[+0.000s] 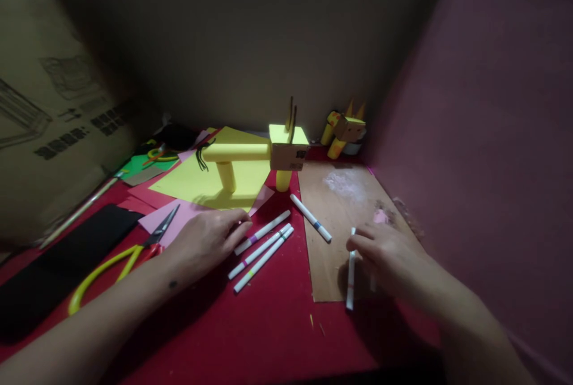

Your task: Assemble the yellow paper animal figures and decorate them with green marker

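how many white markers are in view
5 visible: three markers beside the left hand, one across the left edge of the cardboard, one touching the right hand. Another may be hidden under that hand.

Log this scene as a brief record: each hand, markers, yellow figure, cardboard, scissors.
Left hand: palm down, fingers beside three markers; contact unclear
Right hand: over the cardboard, fingers at a reddish-banded marker; firmness of grip unclear
Loose markers: the three lie close together on the red surface; a blue-banded marker lies across the cardboard's left edge
Yellow figure: upright, tube body, box head, dark strands at the tail end
Cardboard: brown, flat, whitish patch near its far end
Scissors: yellow-handled, partly behind the left forearm
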`<state>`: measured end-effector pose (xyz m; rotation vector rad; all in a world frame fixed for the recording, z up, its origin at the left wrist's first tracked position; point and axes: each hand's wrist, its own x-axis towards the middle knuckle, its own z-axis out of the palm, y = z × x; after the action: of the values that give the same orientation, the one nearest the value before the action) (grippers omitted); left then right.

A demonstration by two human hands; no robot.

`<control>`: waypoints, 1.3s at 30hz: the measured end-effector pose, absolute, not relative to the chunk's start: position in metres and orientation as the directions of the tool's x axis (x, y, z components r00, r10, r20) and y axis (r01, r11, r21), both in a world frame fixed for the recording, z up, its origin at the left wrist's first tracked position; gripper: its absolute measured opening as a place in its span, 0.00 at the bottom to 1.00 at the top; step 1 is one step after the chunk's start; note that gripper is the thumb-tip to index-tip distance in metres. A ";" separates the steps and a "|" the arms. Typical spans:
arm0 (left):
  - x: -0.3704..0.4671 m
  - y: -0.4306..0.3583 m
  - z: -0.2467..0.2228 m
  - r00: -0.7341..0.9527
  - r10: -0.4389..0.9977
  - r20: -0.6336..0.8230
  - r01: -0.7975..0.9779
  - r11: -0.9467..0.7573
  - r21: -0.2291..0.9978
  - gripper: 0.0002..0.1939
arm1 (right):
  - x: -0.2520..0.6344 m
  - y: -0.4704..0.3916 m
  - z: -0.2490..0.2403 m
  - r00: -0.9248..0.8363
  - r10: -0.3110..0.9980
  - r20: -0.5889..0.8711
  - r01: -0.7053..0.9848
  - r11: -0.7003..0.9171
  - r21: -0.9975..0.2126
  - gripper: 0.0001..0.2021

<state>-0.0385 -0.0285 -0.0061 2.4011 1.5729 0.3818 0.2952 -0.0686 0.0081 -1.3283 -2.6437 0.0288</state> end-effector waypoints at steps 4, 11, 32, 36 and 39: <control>-0.039 -0.028 -0.006 0.362 0.924 0.126 0.857 -0.383 0.346 0.19 | 0.295 -0.069 0.016 -0.538 0.743 0.398 0.783 0.615 -0.090 0.12; -0.040 -0.024 -0.005 0.312 0.931 0.192 0.870 -0.361 0.337 0.19 | 0.282 -0.069 0.031 -0.315 0.628 0.712 0.704 0.657 -0.269 0.10; -0.039 -0.022 -0.018 0.356 0.917 0.178 0.851 -0.397 0.343 0.16 | 0.164 -0.061 -0.018 -0.856 0.508 0.096 0.516 0.827 0.224 0.06; -0.040 -0.021 -0.021 0.336 0.930 0.146 0.860 -0.366 0.354 0.17 | 0.167 -0.064 -0.023 -0.846 0.510 0.153 0.533 0.806 0.259 0.06; -0.041 -0.022 -0.020 0.327 0.931 0.161 0.843 -0.365 0.395 0.17 | 0.170 -0.069 -0.023 -0.832 0.499 0.241 0.553 0.782 0.289 0.08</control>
<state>-0.0411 -0.0218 -0.0203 2.3538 1.6081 0.5332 0.1696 -0.0688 -0.0227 -0.8380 -2.8207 -0.5277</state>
